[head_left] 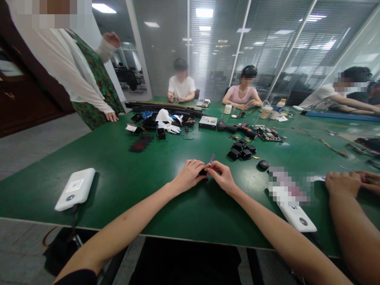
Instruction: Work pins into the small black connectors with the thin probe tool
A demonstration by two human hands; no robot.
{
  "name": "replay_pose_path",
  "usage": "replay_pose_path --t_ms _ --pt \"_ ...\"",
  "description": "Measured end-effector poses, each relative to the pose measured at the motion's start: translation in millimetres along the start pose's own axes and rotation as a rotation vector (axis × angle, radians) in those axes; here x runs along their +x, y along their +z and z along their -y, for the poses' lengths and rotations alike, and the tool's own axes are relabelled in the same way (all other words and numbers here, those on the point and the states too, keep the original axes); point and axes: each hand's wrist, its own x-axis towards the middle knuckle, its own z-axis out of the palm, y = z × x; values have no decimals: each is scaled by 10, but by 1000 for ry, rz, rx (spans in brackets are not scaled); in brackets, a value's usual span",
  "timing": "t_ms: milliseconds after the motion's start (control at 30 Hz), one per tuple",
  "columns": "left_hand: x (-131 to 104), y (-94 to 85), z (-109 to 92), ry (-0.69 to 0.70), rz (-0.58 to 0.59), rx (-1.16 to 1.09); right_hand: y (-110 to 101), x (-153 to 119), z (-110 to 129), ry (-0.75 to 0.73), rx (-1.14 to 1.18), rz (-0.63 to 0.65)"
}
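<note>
My left hand point(191, 174) is closed round a small black object point(203, 172) at the middle of the green table point(148, 213); most of that object is hidden by the fingers. Touching it from the other side, my right hand point(221, 176) pinches a small screwdriver with a clear purplish handle point(211, 159), which points up and slightly to the right. The screwdriver's tip is hidden. Beyond my hands, to the right, lies a group of small black boxes point(242, 150).
White power banks lie left point(75, 189) and right point(297, 213). A black mouse point(263, 164), a circuit board point(268, 133), a power drill point(237, 128), a metal box point(208, 122) and white gloves point(168, 120) are farther back. Another person's hands point(344, 184) work at right; others surround the table.
</note>
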Motion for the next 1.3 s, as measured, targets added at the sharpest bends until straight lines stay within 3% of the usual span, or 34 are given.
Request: replay_pose_path --t_ms 367,600,800,1033,1300 --pt "3 -9 -56 -61 -20 -101 -36 58 -85 46 80 -129" --pt "-38 -90 2 -32 -12 -101 -75 80 -80 -25 4 -231" --pt "-32 -96 122 -32 12 -90 -57 64 -96 -20 -43 -245" --pt "-14 -37 210 86 39 -137 -37 47 -141 -7 -77 -213" --pt "-57 -149 33 4 -43 -79 -17 33 -120 -43 -116 -183"
